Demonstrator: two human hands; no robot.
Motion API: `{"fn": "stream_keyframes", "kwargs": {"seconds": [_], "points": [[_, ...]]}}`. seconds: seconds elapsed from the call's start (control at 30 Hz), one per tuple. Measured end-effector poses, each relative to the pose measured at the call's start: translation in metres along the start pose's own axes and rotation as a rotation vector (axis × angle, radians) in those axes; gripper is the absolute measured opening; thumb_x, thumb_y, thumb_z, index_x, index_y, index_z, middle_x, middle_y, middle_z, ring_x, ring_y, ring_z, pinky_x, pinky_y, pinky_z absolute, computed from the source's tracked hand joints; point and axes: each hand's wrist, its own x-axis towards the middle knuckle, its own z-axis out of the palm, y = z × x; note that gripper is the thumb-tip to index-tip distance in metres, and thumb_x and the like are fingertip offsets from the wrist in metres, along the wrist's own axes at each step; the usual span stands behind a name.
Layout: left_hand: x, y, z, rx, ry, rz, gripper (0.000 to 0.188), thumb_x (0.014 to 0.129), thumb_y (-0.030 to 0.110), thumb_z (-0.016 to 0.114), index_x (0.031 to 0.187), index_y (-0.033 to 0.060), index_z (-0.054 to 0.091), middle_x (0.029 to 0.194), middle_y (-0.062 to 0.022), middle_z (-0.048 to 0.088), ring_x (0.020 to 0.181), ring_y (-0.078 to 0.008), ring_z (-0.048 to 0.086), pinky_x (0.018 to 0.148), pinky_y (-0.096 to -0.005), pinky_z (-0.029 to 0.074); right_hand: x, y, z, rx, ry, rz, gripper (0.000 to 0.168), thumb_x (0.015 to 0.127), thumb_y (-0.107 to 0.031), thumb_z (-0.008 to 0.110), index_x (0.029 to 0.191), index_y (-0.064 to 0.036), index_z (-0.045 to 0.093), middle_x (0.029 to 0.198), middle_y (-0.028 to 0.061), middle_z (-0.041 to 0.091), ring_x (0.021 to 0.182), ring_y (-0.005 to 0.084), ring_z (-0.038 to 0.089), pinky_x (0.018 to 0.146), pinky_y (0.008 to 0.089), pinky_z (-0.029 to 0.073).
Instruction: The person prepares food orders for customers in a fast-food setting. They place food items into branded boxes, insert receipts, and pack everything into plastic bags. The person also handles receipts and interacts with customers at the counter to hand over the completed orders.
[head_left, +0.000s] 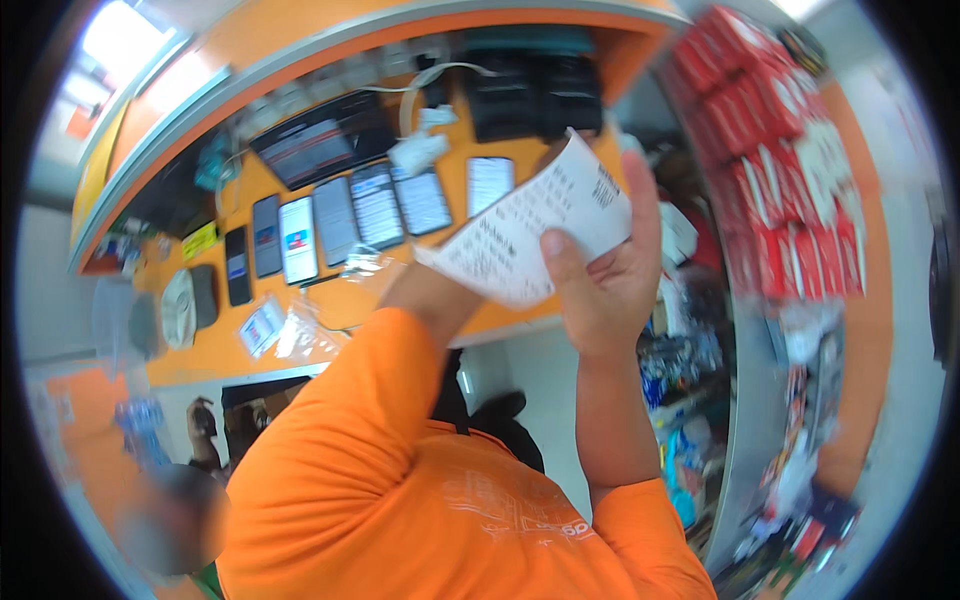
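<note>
My right hand (611, 277) is shut on a curled white printed paper slip (517, 232), the thumb on its face and a finger up along its right edge. Behind the slip reaches my left forearm; of my left hand (556, 152) only a dark part seems to show past the upper edge, and its grip is hidden. Beyond lies a row of several smartphones (298, 240) on an orange desk (225, 352). One more phone (490, 180) lies near the slip's upper left side. A white charger adapter (420, 152) rests above the row.
A larger dark-framed screen (304, 154) and black cases (499, 97) stand under the orange shelf (637, 45). Clear plastic bags (304, 334) and a small card (262, 326) lie at the desk's front. Red boxes (757, 112) are stacked at right, beside a cluttered shelf. A blurred round thing is at lower left.
</note>
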Motion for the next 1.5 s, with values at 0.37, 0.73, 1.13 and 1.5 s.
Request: {"fn": "stream_keyframes", "kwargs": {"seconds": [0.37,0.73,1.13,1.5], "points": [[-0.409,0.321,0.082,-0.836,-1.127,-0.088,0.036,0.095,0.020,0.075,0.121,-0.0016,0.063,0.106,-0.0036,0.070,0.095,-0.0098,0.064,0.085,-0.0283,0.053,-0.417,-0.234,-0.258,-0.471,0.645,-0.003,0.046,0.093,-0.009,0.069,0.137,-0.002,0.060,0.127,0.0115,0.066,0.117,0.0160,0.060,0.100,0.0317,0.048],[-0.698,0.637,0.344,-0.302,-1.851,0.129,0.033,0.096,0.031,0.073,0.111,0.0024,0.069,0.090,-0.0032,0.071,0.072,-0.0074,0.064,0.062,-0.0239,0.053,-0.859,-0.412,-0.430,-0.556,1.887,-0.310,0.036,0.090,-0.012,0.077,0.123,0.000,0.069,0.104,0.0056,0.073,0.087,0.0068,0.063,0.072,0.0216,0.050],[-0.977,0.946,0.577,-0.487,-2.072,0.313,0.027,0.095,0.019,0.073,0.112,-0.0010,0.065,0.091,-0.0034,0.070,0.074,-0.0059,0.063,0.063,-0.0244,0.053,-1.189,-0.665,-0.608,-0.677,2.136,-0.370,0.048,0.096,-0.016,0.073,0.137,0.002,0.057,0.107,0.0093,0.071,0.091,0.0110,0.067,0.078,0.0257,0.055],[-1.067,0.964,0.601,-0.232,-1.585,0.720,0.033,0.083,0.027,0.075,0.103,0.0026,0.068,0.097,-0.0208,0.070,0.092,-0.0386,0.068,0.081,-0.0443,0.052,-1.289,-0.694,-0.719,-0.662,1.577,-0.115,0.058,0.100,-0.010,0.062,0.153,-0.002,0.039,0.124,0.0145,0.064,0.105,0.0175,0.063,0.093,0.0302,0.051]]}}
